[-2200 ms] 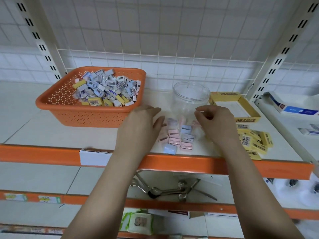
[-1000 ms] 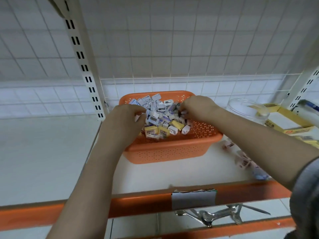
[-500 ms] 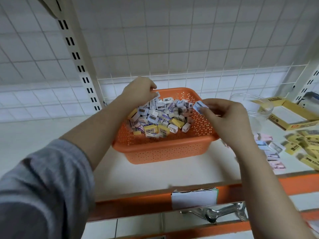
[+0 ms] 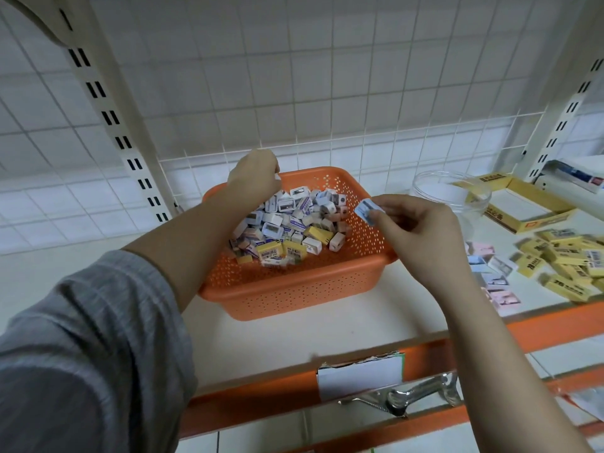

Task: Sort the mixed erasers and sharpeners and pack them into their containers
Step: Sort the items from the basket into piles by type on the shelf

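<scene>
My right hand (image 4: 421, 237) is up over the near right corner of the orange basket (image 4: 294, 289), thumb and fingertips pinching a small light-blue sharpener (image 4: 367, 210) clear of the pile. My left hand (image 4: 253, 179) is at the basket's far left corner, fingers curled down into the heap; whether they have caught anything I can't tell, since the back of the hand hides the tips.

Between my two hands lies the mixed pile of sharpeners and erasers (image 4: 287, 227), white, blue and yellow pieces banked towards the left side of the basket, with bare perforated floor showing under my right hand.

Beyond my right hand stands the clear plastic jar (image 4: 451, 194), mouth open, and further right the yellow cardboard box (image 4: 519, 207), also open. Below my right wrist, pastel sharpeners (image 4: 493, 276) are laid out on the shelf, and yellow erasers (image 4: 568, 266) are scattered to the right of them, near the shelf's orange front edge (image 4: 539, 325).

Left of my left forearm the white shelf top (image 4: 65, 266) runs open as far as the slotted upright (image 4: 108, 103).
</scene>
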{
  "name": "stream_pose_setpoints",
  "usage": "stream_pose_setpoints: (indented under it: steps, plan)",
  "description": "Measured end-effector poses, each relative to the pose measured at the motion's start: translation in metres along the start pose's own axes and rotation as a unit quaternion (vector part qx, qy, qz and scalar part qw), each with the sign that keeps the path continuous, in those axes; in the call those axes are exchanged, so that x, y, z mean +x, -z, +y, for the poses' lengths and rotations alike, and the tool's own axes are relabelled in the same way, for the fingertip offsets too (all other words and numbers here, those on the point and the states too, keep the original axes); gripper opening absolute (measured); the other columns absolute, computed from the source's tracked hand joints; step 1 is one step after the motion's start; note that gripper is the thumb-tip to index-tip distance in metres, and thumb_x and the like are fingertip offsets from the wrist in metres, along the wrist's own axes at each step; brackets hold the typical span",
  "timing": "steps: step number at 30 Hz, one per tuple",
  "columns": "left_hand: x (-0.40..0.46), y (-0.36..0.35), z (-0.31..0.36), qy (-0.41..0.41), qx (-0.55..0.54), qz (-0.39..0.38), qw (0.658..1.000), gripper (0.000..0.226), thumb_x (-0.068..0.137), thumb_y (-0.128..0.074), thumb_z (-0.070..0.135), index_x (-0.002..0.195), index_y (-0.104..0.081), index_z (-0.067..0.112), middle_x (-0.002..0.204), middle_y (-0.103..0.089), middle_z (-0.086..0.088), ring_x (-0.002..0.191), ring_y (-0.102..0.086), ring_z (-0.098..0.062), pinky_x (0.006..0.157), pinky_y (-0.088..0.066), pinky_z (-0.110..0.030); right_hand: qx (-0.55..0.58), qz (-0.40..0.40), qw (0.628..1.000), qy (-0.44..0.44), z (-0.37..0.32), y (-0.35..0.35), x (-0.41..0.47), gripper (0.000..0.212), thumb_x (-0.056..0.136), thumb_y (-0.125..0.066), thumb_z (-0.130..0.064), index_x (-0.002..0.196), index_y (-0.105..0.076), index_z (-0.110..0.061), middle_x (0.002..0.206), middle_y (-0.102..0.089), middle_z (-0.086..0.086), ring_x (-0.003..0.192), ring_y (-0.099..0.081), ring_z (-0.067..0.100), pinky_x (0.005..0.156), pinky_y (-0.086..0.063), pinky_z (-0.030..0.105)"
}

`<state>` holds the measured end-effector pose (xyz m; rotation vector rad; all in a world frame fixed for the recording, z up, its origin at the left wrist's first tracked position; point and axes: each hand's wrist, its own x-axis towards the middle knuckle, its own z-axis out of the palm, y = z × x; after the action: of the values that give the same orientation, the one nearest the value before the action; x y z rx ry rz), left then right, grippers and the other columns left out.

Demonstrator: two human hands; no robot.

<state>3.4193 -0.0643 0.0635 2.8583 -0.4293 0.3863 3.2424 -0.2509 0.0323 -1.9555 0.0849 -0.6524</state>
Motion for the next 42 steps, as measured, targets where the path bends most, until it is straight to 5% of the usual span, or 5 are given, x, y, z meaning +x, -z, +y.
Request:
stream_pose_setpoints:
  steps: [8,14,19,29,42]
  plan:
    - [-0.032,0.030,0.008,-0.001,-0.190,0.021,0.982,0.030,0.087,-0.061,0.014,0.116,-0.064,0.008,0.086,-0.069,-0.008,0.052,-0.053,-0.004,0.047,-0.040,-0.014,0.072,0.031,0.997,-0.026,-0.003,-0.001,-0.002,0.015,0.086,-0.064,-0.010,0.093,-0.072,-0.021,0.083,-0.072,-0.008,0.074,-0.067,0.001,0.066,-0.049,0.011]
    - [-0.067,0.048,0.043,-0.009,-0.218,0.058,0.974,0.031,0.088,-0.060,0.018,0.119,-0.064,0.012,0.084,-0.064,-0.001,0.069,-0.056,-0.007,0.058,-0.038,-0.006,0.088,0.073,0.992,-0.061,0.015,0.028,0.000,0.017,0.087,-0.064,-0.011,0.101,-0.071,-0.016,0.081,-0.070,-0.008,0.068,-0.062,-0.001,0.060,-0.049,0.011]
    - [-0.099,0.042,0.101,-0.032,-0.217,0.096,0.971,0.022,0.086,-0.061,0.014,0.105,-0.070,0.006,0.087,-0.069,-0.017,0.081,-0.063,-0.025,0.067,-0.041,-0.005,0.046,0.069,0.995,-0.051,0.042,0.080,0.011,0.017,0.086,-0.064,-0.014,0.101,-0.072,-0.016,0.079,-0.069,-0.012,0.063,-0.060,-0.006,0.068,-0.050,0.015]
    - [-0.156,0.004,0.214,0.041,-0.250,0.110,0.961,0.030,0.086,-0.063,0.020,0.115,-0.067,0.013,0.077,-0.059,0.006,0.063,-0.049,0.008,0.063,-0.032,0.005,-0.067,-0.059,0.996,-0.031,0.086,0.165,0.019,0.018,0.087,-0.064,-0.016,0.103,-0.073,-0.014,0.091,-0.073,0.000,0.063,-0.058,-0.005,0.059,-0.041,0.011]
    - [-0.192,-0.050,0.217,0.076,-0.226,0.115,0.964,0.026,0.086,-0.064,0.015,0.112,-0.068,0.013,0.101,-0.071,-0.004,0.087,-0.064,-0.016,0.077,-0.047,-0.023,-0.184,-0.130,0.974,-0.028,0.094,0.146,0.004,0.020,0.090,-0.058,-0.015,0.096,-0.073,-0.003,0.099,-0.071,0.013,0.092,-0.064,0.026,0.072,-0.040,0.021]
